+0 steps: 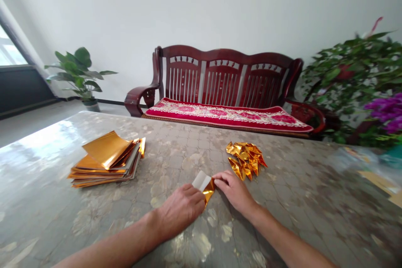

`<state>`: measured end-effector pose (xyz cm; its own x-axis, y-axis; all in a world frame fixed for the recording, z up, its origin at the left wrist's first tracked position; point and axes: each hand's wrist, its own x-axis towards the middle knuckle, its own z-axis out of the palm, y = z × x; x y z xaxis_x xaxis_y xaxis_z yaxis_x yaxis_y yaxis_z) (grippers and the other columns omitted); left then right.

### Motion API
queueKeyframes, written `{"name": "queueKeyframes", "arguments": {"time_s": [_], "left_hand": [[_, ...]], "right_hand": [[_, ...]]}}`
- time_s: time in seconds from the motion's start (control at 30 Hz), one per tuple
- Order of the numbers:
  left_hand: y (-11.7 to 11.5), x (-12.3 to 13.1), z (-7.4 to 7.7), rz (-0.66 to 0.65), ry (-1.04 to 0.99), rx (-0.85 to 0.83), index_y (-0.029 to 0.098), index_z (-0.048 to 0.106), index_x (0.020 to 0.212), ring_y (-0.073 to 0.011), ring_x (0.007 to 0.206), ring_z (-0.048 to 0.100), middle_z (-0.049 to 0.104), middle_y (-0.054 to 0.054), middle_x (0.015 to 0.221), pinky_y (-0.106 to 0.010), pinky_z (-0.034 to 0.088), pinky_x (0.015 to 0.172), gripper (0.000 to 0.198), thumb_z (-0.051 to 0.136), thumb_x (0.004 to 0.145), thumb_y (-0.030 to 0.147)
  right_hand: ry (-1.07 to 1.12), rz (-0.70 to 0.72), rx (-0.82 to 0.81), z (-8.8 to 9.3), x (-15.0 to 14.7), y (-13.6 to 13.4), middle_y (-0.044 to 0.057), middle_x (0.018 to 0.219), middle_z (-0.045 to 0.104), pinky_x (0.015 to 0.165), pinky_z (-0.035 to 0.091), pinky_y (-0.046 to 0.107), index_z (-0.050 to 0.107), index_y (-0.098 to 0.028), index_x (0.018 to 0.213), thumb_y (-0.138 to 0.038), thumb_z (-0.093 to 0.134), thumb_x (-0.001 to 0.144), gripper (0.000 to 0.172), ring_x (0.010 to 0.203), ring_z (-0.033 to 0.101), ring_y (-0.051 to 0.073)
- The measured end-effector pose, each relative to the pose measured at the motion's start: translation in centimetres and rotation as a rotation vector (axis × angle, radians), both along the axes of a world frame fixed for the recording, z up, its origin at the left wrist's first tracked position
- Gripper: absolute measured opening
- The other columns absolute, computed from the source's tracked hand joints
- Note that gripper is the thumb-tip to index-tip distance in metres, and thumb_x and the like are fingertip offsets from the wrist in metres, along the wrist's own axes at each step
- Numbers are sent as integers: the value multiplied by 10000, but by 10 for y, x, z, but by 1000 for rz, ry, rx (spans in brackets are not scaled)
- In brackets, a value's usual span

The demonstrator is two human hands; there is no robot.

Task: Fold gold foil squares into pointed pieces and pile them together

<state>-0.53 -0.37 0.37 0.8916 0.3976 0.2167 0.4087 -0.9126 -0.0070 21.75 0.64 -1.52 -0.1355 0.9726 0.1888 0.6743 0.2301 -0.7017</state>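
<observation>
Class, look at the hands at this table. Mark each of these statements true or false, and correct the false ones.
1. Both the left hand and the right hand touch a small gold paper on the table. True.
2. The stack of flat gold sheets lies to the right of the hands. False: it lies to their left.
3. A pile of folded gold pieces lies just beyond the right hand. True.
4. The wooden bench behind the table has a blue cushion. False: its cushion is red with a flower pattern.
5. The left hand holds scissors. False: it touches only the small gold paper.
</observation>
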Motion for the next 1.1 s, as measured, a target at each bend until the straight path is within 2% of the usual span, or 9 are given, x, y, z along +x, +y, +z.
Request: {"name": "queueKeyframes", "arguments": {"time_s": [0.13, 0.3, 0.47, 0.63, 0.83, 1.1], "left_hand": [[-4, 5, 8, -11, 116, -19, 164, 558, 902, -185, 835, 582, 623, -38, 890, -315, 463, 746, 113, 482, 981, 192], [-10, 11, 12, 35, 196, -49, 156, 566, 925, -191, 877, 566, 616, -47, 948, -308, 471, 763, 67, 507, 958, 161], [-16, 15, 8, 82, 219, -82, 161, 574, 946, -203, 900, 561, 608, -54, 970, -318, 483, 783, 51, 523, 940, 159], [-19, 14, 3, 117, 185, -75, 164, 560, 937, -220, 880, 557, 606, -56, 966, -338, 503, 772, 38, 534, 924, 140], [-23, 11, 0, 164, 174, -152, 170, 554, 964, -215, 916, 547, 593, -62, 1006, -332, 508, 798, 53, 530, 923, 145], [-19, 12, -2, 149, 152, -156, 168, 560, 926, -206, 880, 564, 612, -49, 969, -324, 501, 798, 110, 477, 928, 96]], "right_hand": [[-132, -83, -1, 0, -3, 4, 11, 842, 658, 731, 444, 271, 684, -218, 749, -286, 530, 881, 213, 796, 615, 160], [-239, -116, 30, -1, -7, 4, -2, 836, 639, 663, 390, 265, 634, -222, 716, -271, 526, 883, 205, 775, 601, 154], [-321, -110, 107, -2, -9, 0, 2, 842, 631, 691, 399, 267, 614, -224, 748, -269, 507, 913, 201, 803, 604, 154], [-324, -90, 110, -2, -8, 0, -3, 840, 623, 717, 407, 277, 613, -225, 756, -275, 523, 916, 190, 827, 606, 161], [-336, -62, 126, -3, -7, 2, -15, 840, 630, 697, 405, 275, 617, -235, 769, -284, 573, 896, 142, 817, 613, 156], [-346, -70, 115, -4, -7, 3, -18, 848, 630, 703, 395, 278, 608, -237, 774, -283, 596, 890, 124, 830, 610, 163]]}}
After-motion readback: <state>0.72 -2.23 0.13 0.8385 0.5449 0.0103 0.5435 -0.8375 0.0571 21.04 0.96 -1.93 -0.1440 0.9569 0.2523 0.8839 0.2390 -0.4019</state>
